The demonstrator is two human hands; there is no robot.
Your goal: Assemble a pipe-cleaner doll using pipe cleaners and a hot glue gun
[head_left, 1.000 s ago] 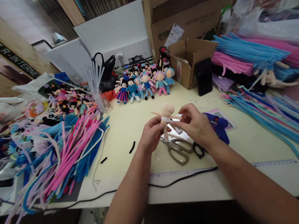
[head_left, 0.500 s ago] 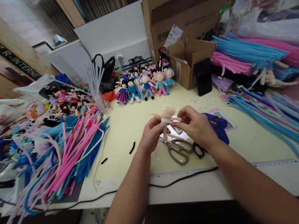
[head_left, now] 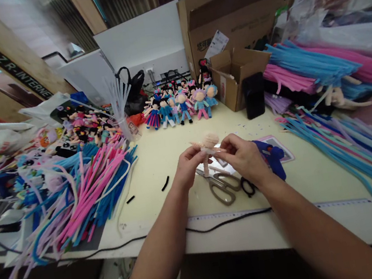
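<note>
Above the cream table [head_left: 161,162] I hold a small peach pipe-cleaner doll [head_left: 208,143] upright between both hands. My left hand [head_left: 188,167] is closed round its body from the left. My right hand [head_left: 242,156] pinches at its neck and shoulder from the right, where a white strip wraps the figure. Its round head and one stubby arm stick out above my fingers; one leg hangs below. Scissors [head_left: 224,186] lie on the table directly under my hands, and a blue glue gun [head_left: 270,159] rests just behind my right wrist.
A heap of pink and blue pipe cleaners [head_left: 83,190] fills the left side; long blue ones [head_left: 344,146] fan out on the right. Finished dolls [head_left: 180,102] stand in a row at the back, beside a small open cardboard box [head_left: 232,74] and a black phone [head_left: 254,95]. A ruler [head_left: 220,215] and black cable [head_left: 221,223] run along the near edge.
My hands and the doll stay in nearly the same spot; my right fingers have shifted slightly along the white strip at the doll's neck.
</note>
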